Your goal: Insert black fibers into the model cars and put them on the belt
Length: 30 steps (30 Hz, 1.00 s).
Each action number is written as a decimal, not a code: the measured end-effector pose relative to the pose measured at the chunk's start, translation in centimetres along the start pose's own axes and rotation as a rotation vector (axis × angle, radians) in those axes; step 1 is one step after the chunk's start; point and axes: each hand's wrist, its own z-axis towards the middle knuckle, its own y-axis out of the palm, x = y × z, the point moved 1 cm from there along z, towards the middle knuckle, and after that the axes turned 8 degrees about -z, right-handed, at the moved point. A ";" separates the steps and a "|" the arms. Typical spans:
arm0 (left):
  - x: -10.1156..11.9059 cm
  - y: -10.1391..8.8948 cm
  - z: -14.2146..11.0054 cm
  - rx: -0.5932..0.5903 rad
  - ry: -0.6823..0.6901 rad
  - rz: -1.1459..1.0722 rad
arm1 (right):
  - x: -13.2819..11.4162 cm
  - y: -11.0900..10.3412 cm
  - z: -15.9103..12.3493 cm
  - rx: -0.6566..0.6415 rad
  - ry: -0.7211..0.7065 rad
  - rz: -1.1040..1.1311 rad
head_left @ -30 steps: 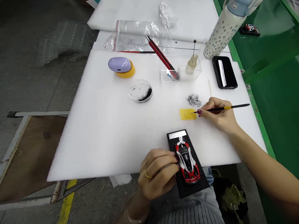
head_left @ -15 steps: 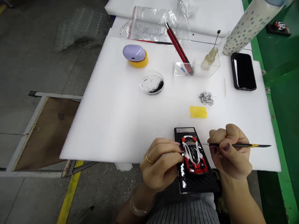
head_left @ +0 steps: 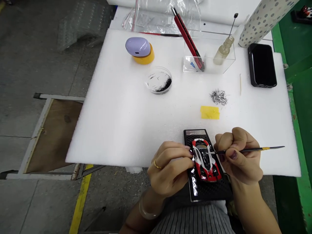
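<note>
A red, white and black model car (head_left: pixel 209 170) sits on a black display base (head_left: pixel 211 192) at the table's near edge. My left hand (head_left: pixel 168 167) is closed on the base's left side, its fingertips against the car's flank. Between the thumb and fingers of my right hand (head_left: pixel 240 159) is a thin black paintbrush (head_left: pixel 253 149) with a yellow band. The brush's left tip is over the car's cockpit; whether it touches cannot be made out. Beyond the car lie a yellow tape piece (head_left: pixel 210 112) and a loose heap of short black fibres (head_left: pixel 218 97).
A clear round dish (head_left: pixel 159 91) holds more black fibres. Behind stand a purple case (head_left: pixel 137 46) on a yellow roll (head_left: pixel 143 59), a clear box (head_left: pixel 207 66) with a red cutter (head_left: pixel 186 35) and small bottle (head_left: pixel 223 50), a black phone-like device (head_left: pixel 262 65) and a dotted tumbler (head_left: pixel 262 22).
The brush tip has moved left from beside the car to over its cockpit. My left hand stays on the base. The whole view has shifted slightly.
</note>
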 end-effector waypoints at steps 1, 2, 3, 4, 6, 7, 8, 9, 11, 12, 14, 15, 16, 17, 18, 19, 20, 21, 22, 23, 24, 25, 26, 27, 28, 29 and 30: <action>0.0 0.0 0.0 -0.001 -0.003 0.001 | 0.0 0.0 0.0 0.001 0.002 0.004; 0.1 0.0 -0.1 -0.002 -0.004 0.001 | 0.1 0.0 0.0 0.004 0.006 0.005; 0.2 0.0 -0.1 -0.003 -0.002 0.001 | 0.1 0.0 0.0 0.005 0.008 0.004; 0.2 0.0 -0.1 -0.004 -0.003 0.002 | 0.1 0.0 0.0 0.005 0.011 0.002; 0.3 0.0 0.0 0.000 -0.021 0.014 | 0.1 0.0 -0.1 0.006 0.011 -0.002; 0.3 0.0 0.0 0.006 -0.038 0.022 | 0.1 0.0 -0.1 0.006 0.011 -0.005; 0.3 0.0 0.0 0.010 -0.050 0.030 | 0.1 0.0 -0.1 0.005 0.011 -0.008; 0.3 0.0 0.0 0.011 -0.053 0.034 | 0.1 -0.1 -0.2 0.005 0.012 -0.011; 0.2 0.0 0.0 0.001 -0.033 0.031 | 0.2 -0.1 -0.2 0.006 0.011 -0.018; 0.1 0.0 0.0 -0.006 -0.018 0.026 | 0.2 -0.1 -0.2 0.007 0.009 -0.022; 0.0 -0.1 -0.1 -0.015 -0.004 0.016 | 0.2 -0.1 -0.1 0.013 0.005 -0.029; -0.1 -0.1 -0.1 -0.014 -0.004 0.012 | 0.2 -0.1 -0.1 0.015 0.004 -0.031; -0.1 -0.1 -0.1 -0.015 -0.005 0.010 | 0.2 0.0 -0.1 0.017 0.005 -0.032; -0.1 -0.1 -0.2 -0.016 -0.004 0.007 | 0.2 0.0 -0.1 0.016 0.007 -0.032; -0.1 -0.2 -0.2 -0.019 -0.004 0.004 | 0.2 0.0 -0.1 0.016 0.010 -0.030; -0.1 -0.2 -0.2 -0.023 -0.005 0.002 | 0.1 0.0 -0.1 0.012 0.013 -0.028; -0.1 -0.2 -0.2 -0.025 -0.004 0.000 | 0.1 0.0 -0.1 0.010 0.017 -0.026; -0.1 -0.2 -0.1 -0.027 -0.003 -0.001 | 0.1 0.0 -0.1 0.010 0.020 -0.024; -0.1 -0.2 -0.1 -0.026 -0.001 -0.001 | 0.0 0.0 -0.1 0.012 0.022 -0.022; -0.1 -0.2 -0.1 -0.022 0.002 0.000 | 0.0 0.0 -0.1 0.013 0.023 -0.020; -0.1 -0.2 -0.1 -0.019 0.002 0.002 | 0.0 0.0 -0.1 0.013 0.023 -0.019; -0.1 -0.1 -0.1 -0.016 0.005 0.004 | 0.0 0.0 -0.2 0.013 0.022 -0.017; -0.1 -0.1 -0.1 -0.015 0.006 0.005 | 0.1 0.0 -0.2 0.014 0.021 -0.017; 0.0 -0.1 -0.1 -0.014 0.008 0.007 | 0.1 0.0 -0.2 0.014 0.022 -0.018; 0.0 -0.1 0.0 -0.015 0.009 0.007 | 0.1 0.0 -0.2 0.015 0.024 -0.020; 0.0 -0.1 0.0 -0.017 0.008 0.006 | 0.1 0.0 -0.2 0.016 0.026 -0.022; 0.0 -0.1 0.0 -0.017 0.010 0.005 | 0.1 0.0 -0.2 0.016 0.027 -0.022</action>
